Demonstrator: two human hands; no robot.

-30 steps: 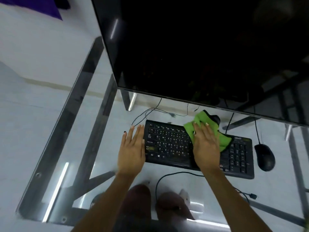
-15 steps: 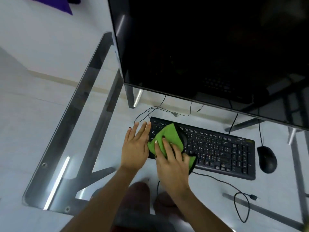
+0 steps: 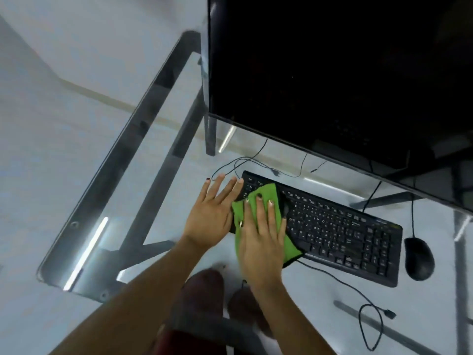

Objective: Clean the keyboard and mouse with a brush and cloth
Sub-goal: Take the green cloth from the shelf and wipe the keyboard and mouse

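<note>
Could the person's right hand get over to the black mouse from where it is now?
Probably yes. The right hand lies flat on the green cloth at the keyboard's left end; the mouse sits uncovered just past the other end, nothing between but keys.

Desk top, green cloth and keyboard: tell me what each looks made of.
Desk top: clear glass on a grey metal frame; the floor and the person's feet show through it, and it throws bright streak reflections.
Green cloth: soft fabric, probably microfibre; it folds and drapes under the right hand.
Keyboard: matt black plastic, by the look of its moulded keys with pale legends.
</note>
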